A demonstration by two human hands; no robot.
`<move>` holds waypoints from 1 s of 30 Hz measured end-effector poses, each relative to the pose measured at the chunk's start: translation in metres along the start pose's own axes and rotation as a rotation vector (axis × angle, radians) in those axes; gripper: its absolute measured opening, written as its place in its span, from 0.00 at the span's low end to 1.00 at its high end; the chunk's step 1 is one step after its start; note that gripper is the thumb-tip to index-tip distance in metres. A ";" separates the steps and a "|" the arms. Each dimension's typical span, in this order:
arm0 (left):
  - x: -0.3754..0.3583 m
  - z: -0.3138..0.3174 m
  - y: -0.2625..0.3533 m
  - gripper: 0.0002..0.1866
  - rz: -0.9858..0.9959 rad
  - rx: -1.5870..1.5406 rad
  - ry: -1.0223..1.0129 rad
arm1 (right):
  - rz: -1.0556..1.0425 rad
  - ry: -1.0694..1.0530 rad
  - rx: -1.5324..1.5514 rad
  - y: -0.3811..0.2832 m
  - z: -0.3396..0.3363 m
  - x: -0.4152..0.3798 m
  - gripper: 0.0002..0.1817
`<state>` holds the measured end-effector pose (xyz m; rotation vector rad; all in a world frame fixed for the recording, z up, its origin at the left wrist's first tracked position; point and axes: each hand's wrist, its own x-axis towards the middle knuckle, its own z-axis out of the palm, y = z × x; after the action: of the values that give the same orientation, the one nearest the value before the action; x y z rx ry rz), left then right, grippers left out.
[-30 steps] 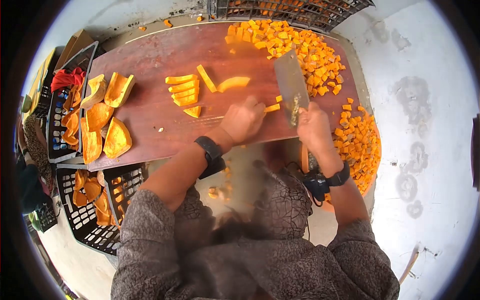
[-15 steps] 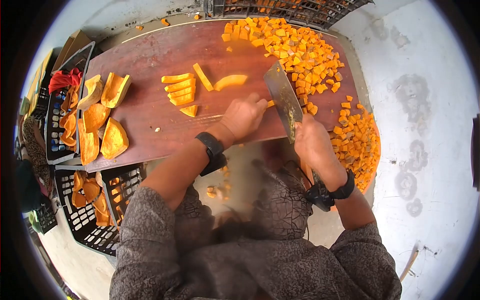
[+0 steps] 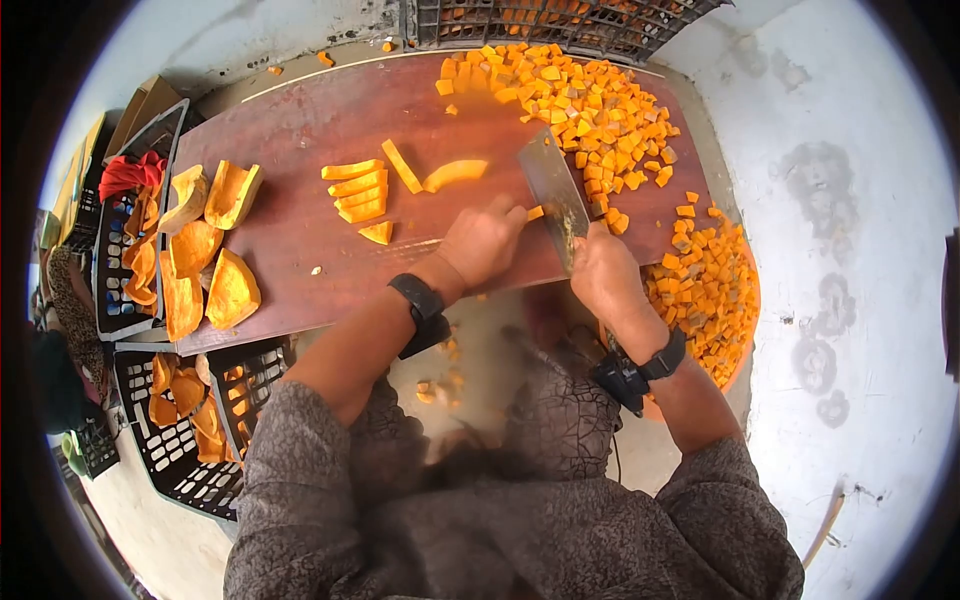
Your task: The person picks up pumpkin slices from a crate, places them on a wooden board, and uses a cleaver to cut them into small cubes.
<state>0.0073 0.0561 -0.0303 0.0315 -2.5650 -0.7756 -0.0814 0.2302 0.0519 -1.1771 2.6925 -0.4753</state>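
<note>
Left hand: fingers drawn together on the left end of a short squash strip (image 3: 536,213); I read the left hand (image 3: 483,240) as low over the near part of the table (image 3: 300,130).
Right hand: right hand (image 3: 612,282) clamped around the handle of the cleaver (image 3: 546,180), which my view mostly loses inside the fist.
Blade: slanting from upper left down to the right fist, just beside the short squash strip's right end. Whether it touches, I cannot tell.
Cubes: loose cube pile (image 3: 600,110) on the table's far right, beyond the blade; more cubes in an orange-rimmed tub (image 3: 742,368) off the right end.
Cut strips: stacked strips (image 3: 358,190) left of centre, a small wedge (image 3: 377,232) just below, a straight strip (image 3: 402,166) and a curved strip (image 3: 456,175) to their right.
Big chunks: hollowed squash chunks (image 3: 232,290) grouped at the left end.
Crates: black lower crate (image 3: 180,480) at lower left, with squash pieces inside; I see another, the far crate (image 3: 430,25), past the far edge.
</note>
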 end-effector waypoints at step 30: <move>0.008 0.007 -0.002 0.07 -0.042 -0.026 -0.002 | 0.027 -0.054 0.034 -0.017 -0.020 -0.006 0.09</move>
<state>-0.0030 0.0569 -0.0336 0.0757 -2.5635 -0.8252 -0.0715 0.2283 0.0765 -1.1267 2.6403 -0.4760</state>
